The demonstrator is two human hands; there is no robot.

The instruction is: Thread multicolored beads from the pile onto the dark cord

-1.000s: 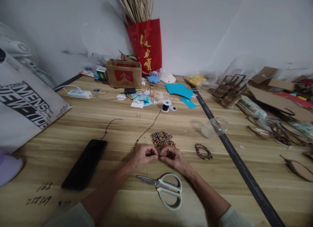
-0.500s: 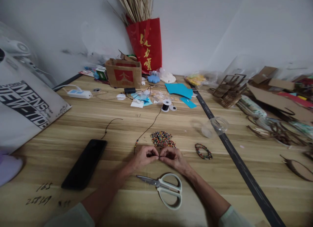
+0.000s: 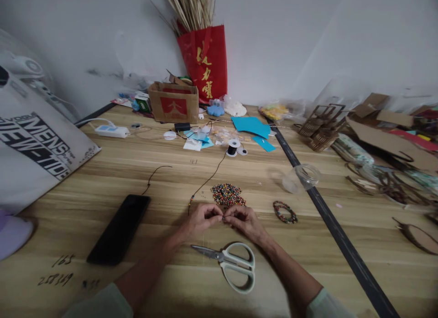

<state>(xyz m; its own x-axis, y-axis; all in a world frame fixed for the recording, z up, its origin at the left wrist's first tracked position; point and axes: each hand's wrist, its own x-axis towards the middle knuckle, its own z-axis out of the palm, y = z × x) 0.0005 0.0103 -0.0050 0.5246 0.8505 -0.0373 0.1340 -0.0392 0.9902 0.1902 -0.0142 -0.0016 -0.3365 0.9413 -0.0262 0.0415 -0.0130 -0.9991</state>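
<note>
My left hand (image 3: 204, 220) and my right hand (image 3: 243, 221) meet fingertip to fingertip, both closed in a pinch. A small dark bead (image 3: 223, 219) shows between them; the cord end there is too small to make out. From a white spool (image 3: 232, 148) a black cord (image 3: 210, 175) runs down to my left hand, with a few coloured beads (image 3: 191, 200) strung on it. Just beyond my fingers lies a pile of multicoloured beads (image 3: 227, 195). Scissors with pale green handles (image 3: 239, 266) rest in front of my hands. A beaded bracelet (image 3: 285, 212) lies to the right.
A black phone (image 3: 119, 230) lies at left, near a short piece of black cord (image 3: 149, 183). A clear plastic container (image 3: 301, 178) stands at right. Blue sheets (image 3: 251, 126), a cardboard box (image 3: 174, 103) and a red bag (image 3: 204, 65) line the back. Woven baskets (image 3: 321, 126) stand at far right.
My hands stay in nearly the same place, with only a slight shift of the fingertips around the small bead. Nothing else has visibly moved.
</note>
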